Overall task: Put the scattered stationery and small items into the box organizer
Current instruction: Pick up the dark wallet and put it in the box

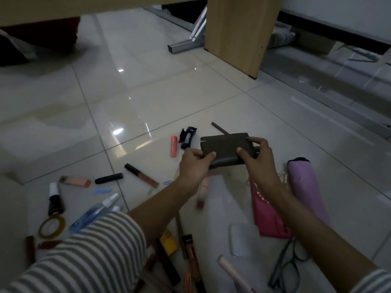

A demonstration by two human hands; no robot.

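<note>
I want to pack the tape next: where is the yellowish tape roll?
Head view, lower left on the floor: the yellowish tape roll lies just below the white-capped black bottle, left of the clear spray bottle.

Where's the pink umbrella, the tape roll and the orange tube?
pink umbrella (304, 187), head view, middle of its folded cloth.
tape roll (50, 235), head view, its near rim.
orange tube (174, 146), head view, middle of its body.

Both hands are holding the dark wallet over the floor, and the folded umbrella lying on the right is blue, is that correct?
Not quite. The folded umbrella is pale pinkish purple, not blue, as the head view shows. The rest holds: the left hand and the right hand both grip the dark wallet over the floor.
</note>
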